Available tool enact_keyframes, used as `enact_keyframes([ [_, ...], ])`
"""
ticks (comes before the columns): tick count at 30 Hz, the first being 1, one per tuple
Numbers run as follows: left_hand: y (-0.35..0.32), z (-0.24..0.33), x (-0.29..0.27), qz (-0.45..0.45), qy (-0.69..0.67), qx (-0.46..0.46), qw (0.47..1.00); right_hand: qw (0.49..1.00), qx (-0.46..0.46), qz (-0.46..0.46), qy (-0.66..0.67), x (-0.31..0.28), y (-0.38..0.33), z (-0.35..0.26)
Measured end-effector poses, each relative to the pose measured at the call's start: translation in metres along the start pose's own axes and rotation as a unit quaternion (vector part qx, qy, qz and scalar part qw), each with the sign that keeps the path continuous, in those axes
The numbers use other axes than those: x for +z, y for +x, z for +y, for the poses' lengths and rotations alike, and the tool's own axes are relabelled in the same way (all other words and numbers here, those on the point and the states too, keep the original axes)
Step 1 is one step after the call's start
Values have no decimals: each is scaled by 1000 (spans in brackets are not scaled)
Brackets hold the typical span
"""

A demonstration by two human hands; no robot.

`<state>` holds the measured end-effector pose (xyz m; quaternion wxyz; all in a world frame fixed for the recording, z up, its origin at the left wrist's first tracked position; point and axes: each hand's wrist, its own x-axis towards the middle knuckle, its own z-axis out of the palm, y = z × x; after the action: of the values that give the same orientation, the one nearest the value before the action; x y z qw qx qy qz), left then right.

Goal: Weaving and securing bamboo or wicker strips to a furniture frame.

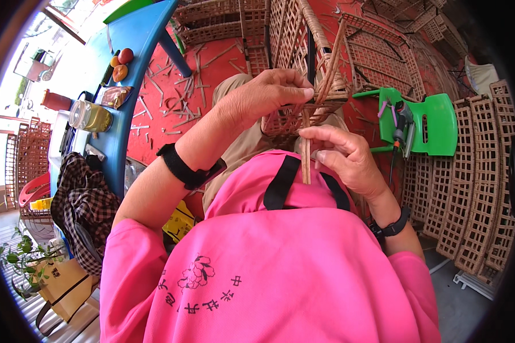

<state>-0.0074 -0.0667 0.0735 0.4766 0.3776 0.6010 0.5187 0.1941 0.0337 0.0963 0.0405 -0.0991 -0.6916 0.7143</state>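
A woven wicker basket piece (294, 43) stands in front of me, its lower corner close to my lap. My left hand (272, 94) is closed at that corner, thumb and fingers pressed together on the woven edge. From there a flat, light-brown wicker strip (306, 163) hangs down over my pink clothing. Just below and to the right, my right hand (346, 154) pinches the strip between bent fingers and thumb. The contact under my left fingers is partly hidden.
On the left is a blue table (117, 51) with a glass jar (90, 116) and fruit (120, 72). A green chair (438, 123) at right carries a power tool (403, 120). Woven panels (460, 183) lean farther right. Wicker scraps (180, 94) litter the red floor.
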Motion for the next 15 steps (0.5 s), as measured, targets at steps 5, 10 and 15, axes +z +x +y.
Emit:
enact_keyframes([
  [5,1,-2,1,8,-23,-14,1000,936,-205,-22,-284,-9,13,1],
  [10,1,-1,3,9,-63,-9,998,935,-256,13,-244,-11,17,13],
  [15,0,2,5,20,-66,-19,997,993,-53,106,2,-6,18,35],
])
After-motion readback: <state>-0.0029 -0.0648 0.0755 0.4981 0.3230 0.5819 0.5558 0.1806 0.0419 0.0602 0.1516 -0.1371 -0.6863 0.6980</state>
